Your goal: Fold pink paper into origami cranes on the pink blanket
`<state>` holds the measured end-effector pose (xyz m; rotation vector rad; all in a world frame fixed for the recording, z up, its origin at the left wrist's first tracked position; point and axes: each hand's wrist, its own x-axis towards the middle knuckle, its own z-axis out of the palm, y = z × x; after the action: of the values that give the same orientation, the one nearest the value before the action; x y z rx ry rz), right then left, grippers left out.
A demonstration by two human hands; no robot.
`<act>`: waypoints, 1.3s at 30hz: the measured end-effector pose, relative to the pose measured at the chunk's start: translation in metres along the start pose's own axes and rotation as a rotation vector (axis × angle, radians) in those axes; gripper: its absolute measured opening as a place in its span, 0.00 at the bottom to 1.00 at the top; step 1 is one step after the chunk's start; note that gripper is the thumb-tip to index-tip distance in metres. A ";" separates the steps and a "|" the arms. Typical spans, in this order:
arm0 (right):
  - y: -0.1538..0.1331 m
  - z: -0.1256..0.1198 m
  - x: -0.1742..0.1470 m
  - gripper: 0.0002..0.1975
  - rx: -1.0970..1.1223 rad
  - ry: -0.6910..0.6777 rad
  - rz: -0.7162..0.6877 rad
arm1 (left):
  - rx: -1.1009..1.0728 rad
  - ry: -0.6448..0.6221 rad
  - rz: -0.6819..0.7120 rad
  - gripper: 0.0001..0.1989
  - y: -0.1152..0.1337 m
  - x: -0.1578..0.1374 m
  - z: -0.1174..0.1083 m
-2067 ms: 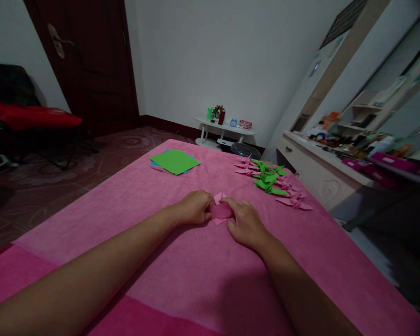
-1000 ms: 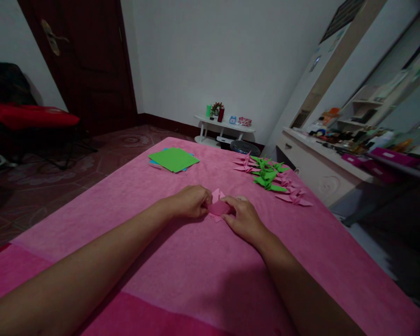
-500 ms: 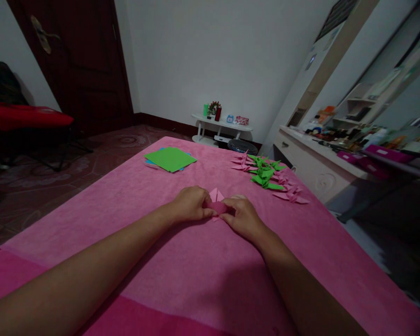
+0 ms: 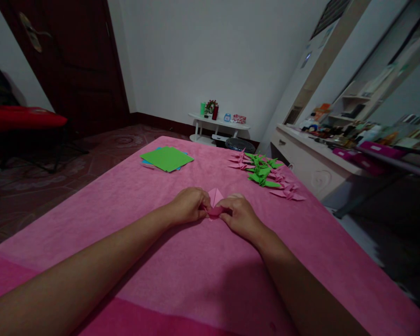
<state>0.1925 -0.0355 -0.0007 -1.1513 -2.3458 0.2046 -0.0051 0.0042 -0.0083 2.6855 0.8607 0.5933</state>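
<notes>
Pink cloth (image 4: pixel 182 275) covers the whole work surface, and on it we see 1 piece of folded pink paper (image 4: pixel 215 201), held between our 2 hands near the middle. Our left hand (image 4: pixel 188 205) pinches its left end with the fingers curled in tight, and our right hand (image 4: pixel 238 213) pinches the right end the same way, fingertips closed on the fold. The part we grip is a narrow strip whose long axis runs left to right between the two hands; above it a small triangular flap sticks up and points away from us. How the paper is folded beneath our fingers we cannot tell.

Farther back on the left lies 1 stack of square sheets (image 4: pixel 166 158), green on top with a blue edge showing below. Back on the right is 1 cluster of finished paper cranes (image 4: pixel 265 175), green and pink mixed; they overlap too much for us to count.

The folded paper sits well apart from both the stack and the cranes. Bare cloth spreads to its left and toward us. The right edge of the surface runs close past the cranes, and the far edge lies just behind the stack.
</notes>
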 end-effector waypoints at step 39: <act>-0.009 -0.004 -0.004 0.06 -0.249 -0.082 -0.285 | 0.242 -0.069 0.170 0.08 0.031 -0.011 -0.020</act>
<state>0.1908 -0.0446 0.0043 -0.9147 -2.6302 -0.1476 -0.0071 -0.0248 0.0167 3.0014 0.7335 0.4540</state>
